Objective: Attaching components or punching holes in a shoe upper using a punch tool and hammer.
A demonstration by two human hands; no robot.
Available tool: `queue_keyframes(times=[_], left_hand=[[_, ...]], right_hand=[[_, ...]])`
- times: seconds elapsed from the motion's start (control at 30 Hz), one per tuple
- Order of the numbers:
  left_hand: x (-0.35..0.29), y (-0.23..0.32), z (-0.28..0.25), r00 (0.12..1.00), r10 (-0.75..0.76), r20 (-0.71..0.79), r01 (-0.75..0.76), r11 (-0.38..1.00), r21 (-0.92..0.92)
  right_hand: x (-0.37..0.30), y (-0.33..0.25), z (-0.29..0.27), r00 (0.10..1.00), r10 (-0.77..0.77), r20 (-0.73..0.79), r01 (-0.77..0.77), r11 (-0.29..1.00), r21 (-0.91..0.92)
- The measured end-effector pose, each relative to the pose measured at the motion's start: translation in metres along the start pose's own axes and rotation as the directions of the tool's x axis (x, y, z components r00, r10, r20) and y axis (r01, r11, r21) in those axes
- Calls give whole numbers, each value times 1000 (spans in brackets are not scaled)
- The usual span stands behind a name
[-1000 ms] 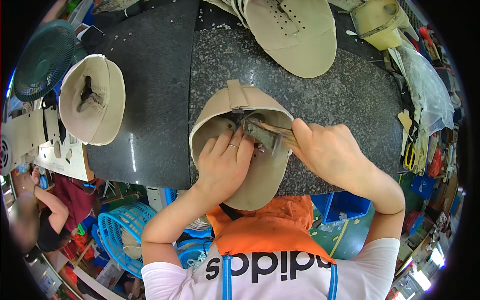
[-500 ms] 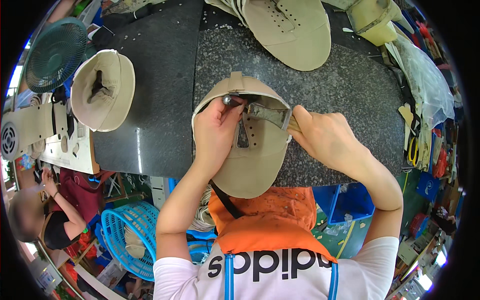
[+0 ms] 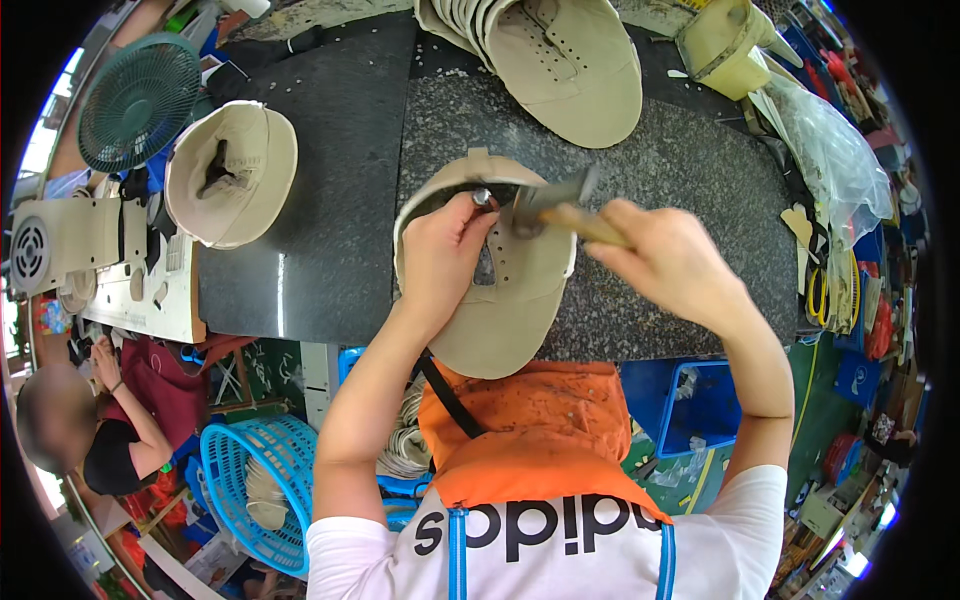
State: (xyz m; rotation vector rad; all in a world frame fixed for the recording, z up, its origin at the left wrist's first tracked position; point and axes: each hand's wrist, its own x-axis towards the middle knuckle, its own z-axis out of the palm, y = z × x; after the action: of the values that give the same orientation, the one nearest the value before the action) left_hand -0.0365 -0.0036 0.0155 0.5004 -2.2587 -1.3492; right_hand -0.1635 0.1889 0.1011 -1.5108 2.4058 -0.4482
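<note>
A beige shoe upper [image 3: 500, 325] with rows of eyelet holes lies on the dark stone slab in front of me, its rounded toe toward my body. Near its opening, my left hand [image 3: 437, 255] pinches a short metal punch [image 3: 484, 198] upright, its round top showing; the lower end is hidden by my fingers. My right hand [image 3: 668, 258] grips the wooden handle of a hammer [image 3: 588, 224]. The hammer's head is smeared by motion, just right of the punch and apart from it.
Nested beige uppers [image 3: 575, 75] lie at the back of the slab [image 3: 690, 180], another upper [image 3: 270, 165] at left. A yellowish plastic jug [image 3: 722, 55] stands back right, near clear plastic sheeting [image 3: 835, 165]. A green fan [image 3: 138, 105], a blue basket [image 3: 225, 490] and a seated person are at left.
The hammer has swung up off the punch area, its head now turned and blurred. My left hand still holds the punch, now more upright. The whole view has shifted slightly.
</note>
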Motion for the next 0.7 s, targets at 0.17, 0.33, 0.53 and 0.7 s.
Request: queue_keyframes(times=[0.17, 0.33, 0.53, 0.7], left_hand=[[-2, -1, -1, 999, 43, 12, -44, 993, 106], [-2, 0, 1, 995, 93, 19, -95, 979, 182], [-1, -17, -2, 989, -150, -4, 143, 952, -270], [-11, -19, -2, 981, -177, 76, 191, 941, -280]], right_hand=[[-13, -47, -59, 796, 31, -604, 306, 841, 447], [0, -31, -11, 996, -72, -53, 72, 997, -14], [-43, -22, 31, 994, 99, 52, -101, 994, 41], [-45, -15, 50, 990, 134, 36, -138, 982, 129]])
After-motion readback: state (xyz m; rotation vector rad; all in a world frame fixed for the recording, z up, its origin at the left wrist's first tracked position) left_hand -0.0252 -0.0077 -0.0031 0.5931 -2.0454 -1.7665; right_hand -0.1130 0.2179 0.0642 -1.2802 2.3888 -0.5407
